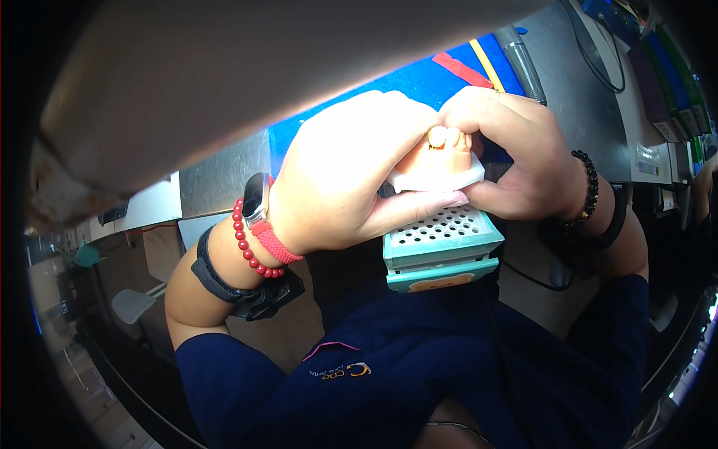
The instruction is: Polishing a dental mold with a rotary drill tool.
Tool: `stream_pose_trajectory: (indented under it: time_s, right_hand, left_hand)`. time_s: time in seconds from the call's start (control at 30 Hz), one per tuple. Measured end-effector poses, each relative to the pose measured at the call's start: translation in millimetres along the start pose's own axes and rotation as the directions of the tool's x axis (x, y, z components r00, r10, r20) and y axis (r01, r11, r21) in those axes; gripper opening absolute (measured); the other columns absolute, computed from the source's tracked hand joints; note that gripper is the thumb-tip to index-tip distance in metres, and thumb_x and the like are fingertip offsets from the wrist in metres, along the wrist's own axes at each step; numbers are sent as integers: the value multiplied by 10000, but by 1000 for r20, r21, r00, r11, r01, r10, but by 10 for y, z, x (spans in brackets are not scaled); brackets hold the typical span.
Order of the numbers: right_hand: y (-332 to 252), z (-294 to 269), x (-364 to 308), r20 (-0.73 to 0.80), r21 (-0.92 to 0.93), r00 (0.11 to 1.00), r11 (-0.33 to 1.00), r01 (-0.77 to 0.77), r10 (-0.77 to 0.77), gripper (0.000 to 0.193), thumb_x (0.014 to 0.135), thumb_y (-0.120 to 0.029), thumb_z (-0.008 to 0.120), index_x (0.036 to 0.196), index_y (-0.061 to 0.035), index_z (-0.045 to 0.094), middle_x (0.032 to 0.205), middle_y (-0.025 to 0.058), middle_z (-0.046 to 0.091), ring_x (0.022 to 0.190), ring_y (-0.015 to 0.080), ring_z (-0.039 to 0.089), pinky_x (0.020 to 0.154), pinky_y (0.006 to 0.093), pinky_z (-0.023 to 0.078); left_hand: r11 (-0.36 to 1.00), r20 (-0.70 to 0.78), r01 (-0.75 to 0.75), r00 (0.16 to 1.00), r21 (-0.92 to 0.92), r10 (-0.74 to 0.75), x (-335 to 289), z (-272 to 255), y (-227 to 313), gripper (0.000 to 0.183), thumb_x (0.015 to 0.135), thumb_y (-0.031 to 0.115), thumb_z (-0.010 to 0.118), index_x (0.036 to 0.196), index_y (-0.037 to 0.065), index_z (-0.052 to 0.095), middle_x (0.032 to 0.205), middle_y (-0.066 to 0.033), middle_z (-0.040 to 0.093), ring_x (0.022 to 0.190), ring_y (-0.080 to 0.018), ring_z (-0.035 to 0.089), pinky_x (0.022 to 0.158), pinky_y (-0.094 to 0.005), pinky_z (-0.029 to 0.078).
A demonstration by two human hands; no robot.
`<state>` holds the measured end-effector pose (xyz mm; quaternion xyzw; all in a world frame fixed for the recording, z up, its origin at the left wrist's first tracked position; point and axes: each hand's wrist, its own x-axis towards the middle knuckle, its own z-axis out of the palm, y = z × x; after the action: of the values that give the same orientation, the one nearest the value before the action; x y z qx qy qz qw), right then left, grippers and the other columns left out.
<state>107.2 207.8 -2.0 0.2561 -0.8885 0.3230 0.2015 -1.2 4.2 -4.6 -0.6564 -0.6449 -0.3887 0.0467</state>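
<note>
Tooth model: You have the tooth model (437, 166) between your two hands, over the back end of the teal box. Its teeth are up and its white base (449, 182) is below. I cannot tell if it touches the box.
Left hand: Your left hand (336, 168) is clamped on the tooth model. Your thumb lies along the front of the white base, and bright light washes out the back of your hand.
Right hand: Your right hand (516, 146) bends around the other side. Your thumb is at the corner of the base and a finger reaches the top of the teeth. I cannot tell if this grip squeezes.
Teal box: The teal box (443, 256) is in front of you, with little round holes in its top.
Blue mat: The blue mat (407, 81) lies on the grey desk (591, 127), past your hands. A red strip (462, 69), a yellow stick (486, 65) and a dark tool (521, 63) are at its far right part.
Wrists: You wear a watch (256, 196) and red beads (245, 247) on the left, and black beads (593, 187) on the right.
Top: A big, blurry, pale thing (247, 75) crosses the view.
Far right: Folders (677, 82) stand there.
</note>
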Motion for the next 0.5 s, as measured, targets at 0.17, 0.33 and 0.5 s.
stream_pose_trajectory:
  time_s: [0.17,0.33,0.5]
  right_hand:
    - [2,10,2,-10,5,1000,1000,2,-2,371,731,-186,814,1014,-65,606,824,73,637,784,277,666,1063,458,440]
    - [1,-7,-7,14,-4,1000,1000,-7,7,392,726,-172,817,1035,-52,608,855,86,642,780,289,659,860,392,524]
    - [23,8,-20,-4,11,1000,1000,9,-9,401,725,-159,817,1045,-38,607,885,99,643,778,298,651,655,352,516]
  left_hand:
    - [1000,1,6,1000,-7,-6,-1,-2,0,517,774,362,838,1119,15,671,964,-117,693,853,-278,691,751,-340,559]
    - [1000,-2,0,1000,-14,0,5,-7,4,509,774,355,837,1115,15,671,961,-117,693,848,-277,691,744,-341,557]
    - [1000,1,0,1000,-7,0,8,-7,9,510,773,358,839,1111,14,672,958,-118,692,845,-276,690,742,-341,557]
